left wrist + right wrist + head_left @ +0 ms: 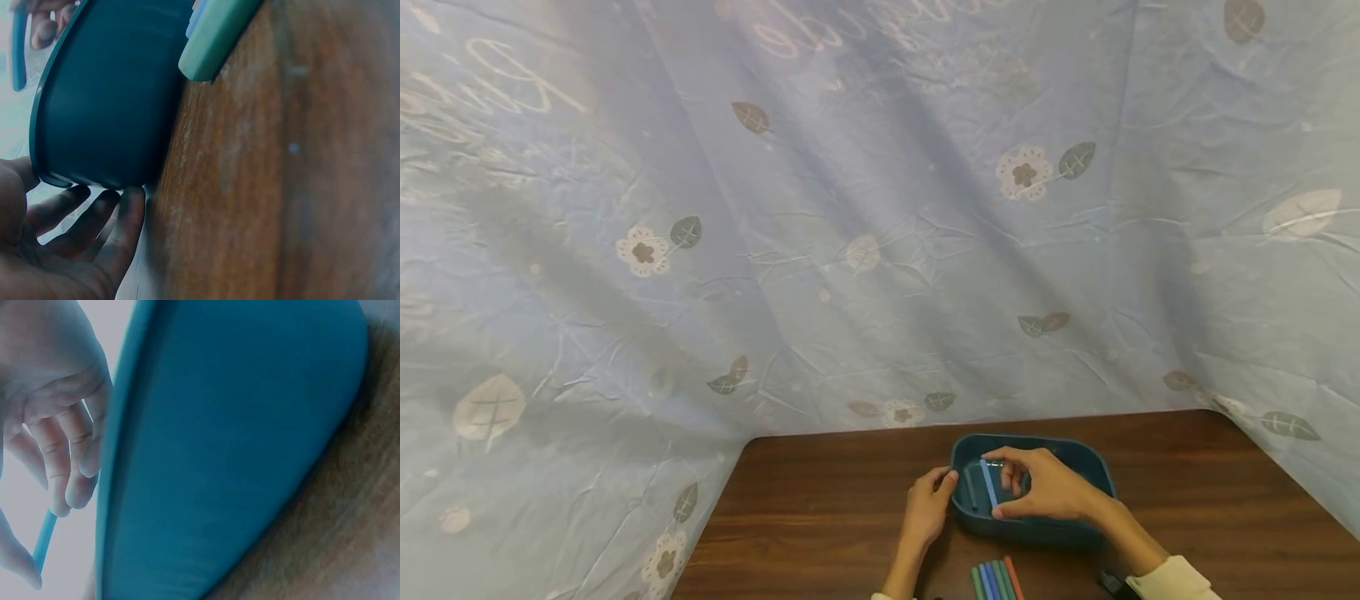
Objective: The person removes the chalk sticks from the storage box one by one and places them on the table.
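A deep teal basin (1037, 533) sits on the wooden table. My left hand (928, 504) holds its left end, thumb at the rim and fingers against the outer wall, as the left wrist view also shows. Over the basin, my right hand (1048, 487) holds a slim light blue stick (990, 486) lengthwise between thumb and index finger, one tip at each end. The other right fingers hang curled beside it. A darker green stick (971, 488) lies inside the basin. In the right wrist view the basin's wall (231, 444) covers much of the picture.
Several coloured sticks (996, 579), green, blue and red, lie side by side in front of the basin. A small black object (1116, 585) is by the right sleeve (1176, 579). A patterned cloth (865, 333) hangs behind and beside the table (820, 500).
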`<state>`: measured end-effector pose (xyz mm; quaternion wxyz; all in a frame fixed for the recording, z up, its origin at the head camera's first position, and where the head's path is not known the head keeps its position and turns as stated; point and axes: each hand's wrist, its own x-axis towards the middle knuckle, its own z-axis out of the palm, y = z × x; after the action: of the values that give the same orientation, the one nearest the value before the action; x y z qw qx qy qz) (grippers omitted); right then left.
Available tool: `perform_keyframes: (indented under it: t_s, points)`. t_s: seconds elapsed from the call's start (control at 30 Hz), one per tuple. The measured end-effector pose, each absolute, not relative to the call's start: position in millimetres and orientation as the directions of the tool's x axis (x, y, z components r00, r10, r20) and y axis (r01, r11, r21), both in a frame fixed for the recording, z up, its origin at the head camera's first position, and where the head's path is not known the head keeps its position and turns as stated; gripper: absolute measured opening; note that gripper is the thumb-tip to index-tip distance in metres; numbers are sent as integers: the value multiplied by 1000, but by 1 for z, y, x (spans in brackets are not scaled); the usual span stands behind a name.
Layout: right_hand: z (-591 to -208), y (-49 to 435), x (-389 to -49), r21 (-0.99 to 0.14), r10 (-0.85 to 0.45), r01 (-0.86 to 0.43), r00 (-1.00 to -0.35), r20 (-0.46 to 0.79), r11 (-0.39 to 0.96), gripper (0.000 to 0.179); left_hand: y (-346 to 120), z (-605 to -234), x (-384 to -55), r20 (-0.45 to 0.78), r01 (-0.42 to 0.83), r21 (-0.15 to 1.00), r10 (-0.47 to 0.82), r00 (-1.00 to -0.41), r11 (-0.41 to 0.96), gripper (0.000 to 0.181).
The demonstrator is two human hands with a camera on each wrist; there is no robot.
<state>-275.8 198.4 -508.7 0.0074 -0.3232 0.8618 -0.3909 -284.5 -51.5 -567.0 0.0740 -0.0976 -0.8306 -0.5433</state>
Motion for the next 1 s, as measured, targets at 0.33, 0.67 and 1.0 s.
perform_keyframes:
  t_s: [0.33,0.67,1.0]
  points:
    - [-501,201,-244,-662,-577,-598,-762,293,452,70,-52,-569,-285,218,230,894,73,-973,385,38]
    - [-511,206,-218,-699,-597,-565,-764,245,437,64,-50,-571,-286,199,206,898,60,-978,389,40]
    - [-519,209,-201,-750,-655,-543,-729,199,378,67,-51,-566,-288,209,219,892,68,-975,396,37]
